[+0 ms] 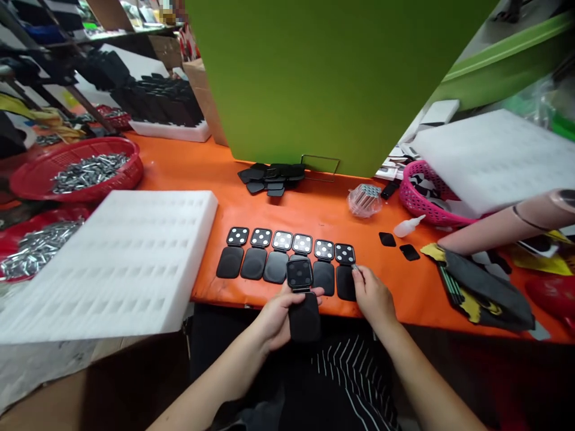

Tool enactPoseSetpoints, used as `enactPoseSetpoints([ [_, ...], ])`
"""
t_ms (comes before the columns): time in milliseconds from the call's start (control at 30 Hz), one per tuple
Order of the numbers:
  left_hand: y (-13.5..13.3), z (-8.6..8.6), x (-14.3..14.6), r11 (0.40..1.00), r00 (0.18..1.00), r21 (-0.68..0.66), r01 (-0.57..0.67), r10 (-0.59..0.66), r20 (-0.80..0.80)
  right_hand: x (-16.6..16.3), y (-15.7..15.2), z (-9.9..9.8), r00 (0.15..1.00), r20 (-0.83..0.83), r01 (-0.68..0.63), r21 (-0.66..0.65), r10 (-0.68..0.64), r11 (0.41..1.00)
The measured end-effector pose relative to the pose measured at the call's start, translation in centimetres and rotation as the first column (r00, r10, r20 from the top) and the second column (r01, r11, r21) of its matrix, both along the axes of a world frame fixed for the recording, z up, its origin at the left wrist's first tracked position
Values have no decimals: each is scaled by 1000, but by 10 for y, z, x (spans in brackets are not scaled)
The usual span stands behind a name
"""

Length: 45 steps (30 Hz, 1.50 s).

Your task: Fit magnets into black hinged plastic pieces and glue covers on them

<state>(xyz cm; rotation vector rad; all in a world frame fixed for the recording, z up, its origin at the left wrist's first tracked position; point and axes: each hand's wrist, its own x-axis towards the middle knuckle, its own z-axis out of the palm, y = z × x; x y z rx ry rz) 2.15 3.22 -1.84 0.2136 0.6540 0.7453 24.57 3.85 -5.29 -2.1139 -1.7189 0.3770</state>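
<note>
Through the head view I take the row of six unfolded black hinged pieces (278, 266) as my landmark, laid across the orange table (309, 206). A seventh, the held piece (305, 311), is in my left hand (278, 317), at the near side of that row and overlapping its middle from this view. The left thumb presses across the held piece near its hinge, with fingers behind it and one tip showing at the far edge. My right hand (375, 293) is at the row's right end, thumb and forefinger pinched together on a small silvery bit; I cannot tell what it is, nor whether it touches the end piece. The row's upper plates carry pale round spots, while the held piece shows only dark rounds, so I judge the step in hand to be fine work on that upper plate. To my mind the next move calls for a steady left grip, hinge kept flat, and light, exact right fingertips. Beyond the row's right end are a plastic-wrapped silvery bundle (365, 200) and a white dropper bottle (408, 227); left of the row lies a white foam block (117, 257).
</note>
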Motion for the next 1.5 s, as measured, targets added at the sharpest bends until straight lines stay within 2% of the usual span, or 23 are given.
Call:
enactPoseSetpoints([
  [100, -2, 0, 7, 1000, 999, 20, -4, 5, -38, -5, -5, 9, 998, -51, -19, 112, 25, 994],
  [167, -2, -1, 12, 998, 996, 54, 13, -8, -91, -15, -11, 23, 995, -72, -65, 142, 76, 988],
  [267, -2, -2, 21, 985, 963, 129, 115, -78, -259, -36, -21, 49, 962, -59, -266, 42, 268, 963],
  [333, -5, -2, 24, 949, 912, 238, 205, -97, -398, -51, -25, 63, 936, -23, -352, -19, 352, 936],
  [400, -8, 0, 25, 868, 855, 411, 277, -27, -519, -60, -26, 71, 930, 35, -363, -46, 365, 931],
  [467, -12, 2, 24, 746, 792, 567, 349, 88, -604, -64, -25, 74, 924, 97, -364, -60, 369, 929],
  [533, -16, 3, 21, 641, 730, 636, 429, 169, -662, -63, -24, 76, 906, 137, -392, -84, 401, 916],
  [633, -20, 2, 17, 572, 677, 652, 498, 214, -704, -60, -22, 79, 866, 113, -472, -131, 487, 871],
  [733, -23, -1, 15, 564, 658, 648, 512, 227, -718, -59, -20, 82, 847, 72, -511, -165, 527, 844],
  [867, -27, -4, 14, 580, 646, 621, 528, 201, -736, -62, -22, 82, 859, 2, -506, -157, 512, 848],
  [967, -29, -2, 17, 619, 700, 611, 494, 134, -702, -66, -27, 82, 859, -85, -512, -123, 505, 850],
  [1033, -29, -1, 22, 663, 767, 622, 416, 111, -632, -67, -30, 82, 858, -128, -509, -92, 497, 856],
  [1100, -28, -1, 27, 709, 817, 626, 325, 124, -564, -67, -33, 82, 857, -147, -507, -73, 493, 859],
  [1167, -26, -2, 29, 728, 818, 624, 283, 157, -554, -67, -34, 81, 858, -112, -510, -82, 501, 856],
  [1233, -25, -2, 28, 707, 771, 625, 331, 180, -611, -67, -34, 81, 850, -23, -526, -106, 527, 844],
  [1367, -25, 4, 22, 618, 625, 605, 502, 224, -747, -67, -35, 80, 798, 167, -559, -154, 579, 815],
  [1500, -26, 7, 19, 542, 516, 587, 601, 298, -803, -66, -33, 84, 783, 148, -580, -180, 605, 795],
])
